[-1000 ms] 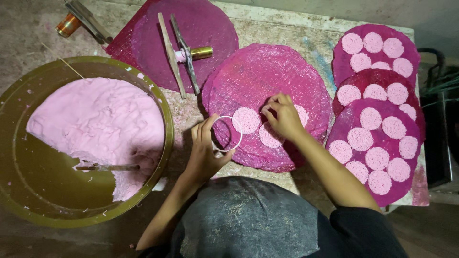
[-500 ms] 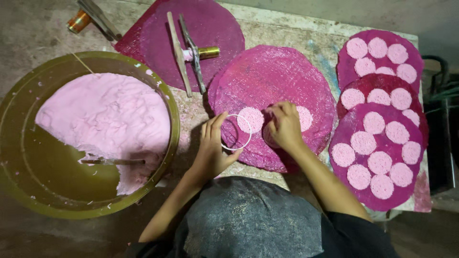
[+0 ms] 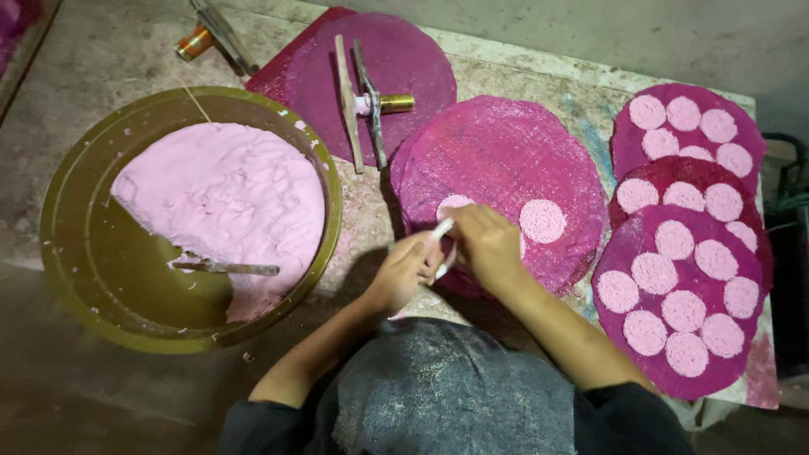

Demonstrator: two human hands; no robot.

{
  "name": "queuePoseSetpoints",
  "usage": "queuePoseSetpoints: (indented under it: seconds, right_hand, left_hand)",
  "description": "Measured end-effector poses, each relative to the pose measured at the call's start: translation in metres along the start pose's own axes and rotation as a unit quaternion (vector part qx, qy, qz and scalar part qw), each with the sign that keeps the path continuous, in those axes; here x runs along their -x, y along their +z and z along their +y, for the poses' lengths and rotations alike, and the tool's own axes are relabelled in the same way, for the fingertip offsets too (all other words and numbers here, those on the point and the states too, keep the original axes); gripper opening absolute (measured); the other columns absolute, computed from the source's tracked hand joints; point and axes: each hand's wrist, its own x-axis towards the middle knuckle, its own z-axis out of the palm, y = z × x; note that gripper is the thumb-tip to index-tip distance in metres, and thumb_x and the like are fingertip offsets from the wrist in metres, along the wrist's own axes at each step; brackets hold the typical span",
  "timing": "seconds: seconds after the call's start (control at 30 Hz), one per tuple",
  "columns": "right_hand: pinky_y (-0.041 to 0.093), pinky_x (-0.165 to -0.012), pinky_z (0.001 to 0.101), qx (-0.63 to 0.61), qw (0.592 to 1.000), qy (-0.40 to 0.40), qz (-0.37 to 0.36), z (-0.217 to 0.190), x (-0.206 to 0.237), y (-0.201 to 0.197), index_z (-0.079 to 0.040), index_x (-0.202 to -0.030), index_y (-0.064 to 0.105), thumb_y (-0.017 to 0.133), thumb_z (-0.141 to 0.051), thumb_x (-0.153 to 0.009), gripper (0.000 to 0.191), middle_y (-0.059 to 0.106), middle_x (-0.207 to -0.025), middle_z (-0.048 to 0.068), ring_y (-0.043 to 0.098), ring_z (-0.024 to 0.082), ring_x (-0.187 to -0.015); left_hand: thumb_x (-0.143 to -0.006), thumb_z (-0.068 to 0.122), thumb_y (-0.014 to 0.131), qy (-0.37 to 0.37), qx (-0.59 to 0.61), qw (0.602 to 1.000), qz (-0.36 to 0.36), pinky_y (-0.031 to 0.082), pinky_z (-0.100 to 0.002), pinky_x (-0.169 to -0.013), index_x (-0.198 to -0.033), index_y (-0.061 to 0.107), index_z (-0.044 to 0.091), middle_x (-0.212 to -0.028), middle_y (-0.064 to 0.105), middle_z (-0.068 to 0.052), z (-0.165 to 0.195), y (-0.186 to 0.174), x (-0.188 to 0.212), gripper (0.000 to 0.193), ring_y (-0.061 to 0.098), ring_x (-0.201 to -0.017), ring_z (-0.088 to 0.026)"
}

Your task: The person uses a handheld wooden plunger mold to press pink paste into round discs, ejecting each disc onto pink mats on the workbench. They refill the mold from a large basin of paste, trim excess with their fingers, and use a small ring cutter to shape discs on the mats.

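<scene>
Closest to me, the person bends over the desk (image 3: pixel 506 80) with both hands meeting at the near edge of the middle mat (image 3: pixel 506 168). The left hand (image 3: pixel 403 271) is closed around a thin white ring (image 3: pixel 442 229), a round cutter by the look of it, tipped up on edge; the right hand (image 3: pixel 487 244) curls over it, fingertips pinching at the ring, though whether it grips the ring or the paste inside I cannot tell. I judge this the shaping step: a disc being pressed or freed from the ring onto the mat. The next move seems to call for laying the ring flat on bare mat beside the discs already there and filling it again.

On that middle mat I count two pale pink discs, one (image 3: pixel 542 221) plain, one half hidden by the hands. To the right lie three overlapping mats: the nearest (image 3: pixel 674 312) carries nine discs, the one behind about five showing, the farthest four or five.

Left, a big olive basin (image 3: pixel 84 270) holds one slab of pink paste (image 3: pixel 223 194) and one scraper (image 3: pixel 227 268). Farther back, a fifth mat (image 3: pixel 404 59) bears two sticks and a brass-capped tool (image 3: pixel 388 104).
</scene>
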Motion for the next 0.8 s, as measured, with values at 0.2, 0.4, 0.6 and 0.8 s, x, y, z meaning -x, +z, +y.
queuePoseSetpoints:
  seconds: [0.2, 0.4, 0.6, 0.8]
  right_hand:
    - [0.054, -0.070, 0.0313, -0.190, 0.981, -0.032, 0.034, 0.004, 0.000, 0.032, 0.000, -0.118, 0.066, 0.059, -0.018, -0.107, 0.022, 0.070, -0.092, 0.011, 0.066, 0.019, -0.080]
    - [0.052, -0.072, 0.0244, -0.701, 0.635, 0.324, -0.012, -0.036, 0.044, 0.120, -0.005, -0.105, 0.066, 0.050, -0.016, -0.103, 0.019, 0.065, -0.091, 0.002, 0.062, 0.009, -0.080]
    - [0.057, -0.078, 0.0347, -0.275, 0.960, 0.028, 0.040, -0.036, 0.018, 0.029, 0.000, -0.124, 0.064, 0.043, 0.001, -0.096, 0.035, 0.068, -0.113, 0.019, 0.065, 0.027, -0.091]
    - [0.058, -0.074, 0.0384, -0.056, 0.963, -0.251, 0.081, -0.045, -0.052, -0.021, -0.004, -0.123, 0.064, 0.061, -0.003, -0.089, 0.035, 0.072, -0.103, 0.016, 0.072, 0.028, -0.088]
  left_hand:
    - [-0.117, 0.029, 0.037, 0.167, -0.023, 0.985, 0.040, 0.027, -0.025, -0.056, -0.085, 0.043, 0.011, -0.071, 0.037, 0.004, 0.023, -0.003, 0.016, 0.037, 0.032, -0.060, -0.007]
    - [-0.119, 0.026, 0.035, 0.511, -0.352, 0.742, 0.252, 0.041, -0.038, -0.071, -0.104, 0.050, -0.009, -0.083, 0.056, -0.014, 0.046, 0.010, 0.012, 0.041, 0.053, -0.075, -0.019]
    - [-0.114, 0.026, 0.036, 0.343, -0.149, 0.919, 0.126, 0.043, -0.028, -0.071, -0.091, 0.052, 0.006, -0.082, 0.050, -0.002, 0.076, -0.026, 0.033, 0.034, 0.049, -0.075, -0.013]
    - [-0.112, 0.030, 0.038, 0.073, -0.056, 0.995, -0.041, 0.036, -0.022, -0.061, -0.101, 0.055, 0.005, -0.077, 0.043, 0.003, 0.084, -0.007, 0.038, 0.032, 0.040, -0.068, -0.006]
